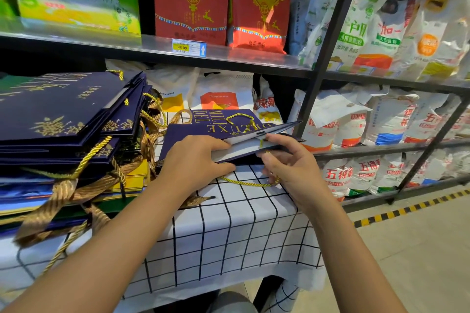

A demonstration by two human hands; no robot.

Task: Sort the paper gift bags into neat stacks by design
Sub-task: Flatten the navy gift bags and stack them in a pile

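The navy bag (223,132) sits on the bench (229,226) just right of the big stack (63,119). Left hand (195,157) pins its near edge, grip narrow on the paper; right hand (287,157) pinches the open mouth. I'd tuck the gold cord (244,181) in and press it flat before it joins 1 pile.

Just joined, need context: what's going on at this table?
A person is sorting gift bags. Both hands hold one navy bag flat on the checked tablecloth: the left hand pins its side, the right hand pinches the open end. A tall pile of bags sits to the left.
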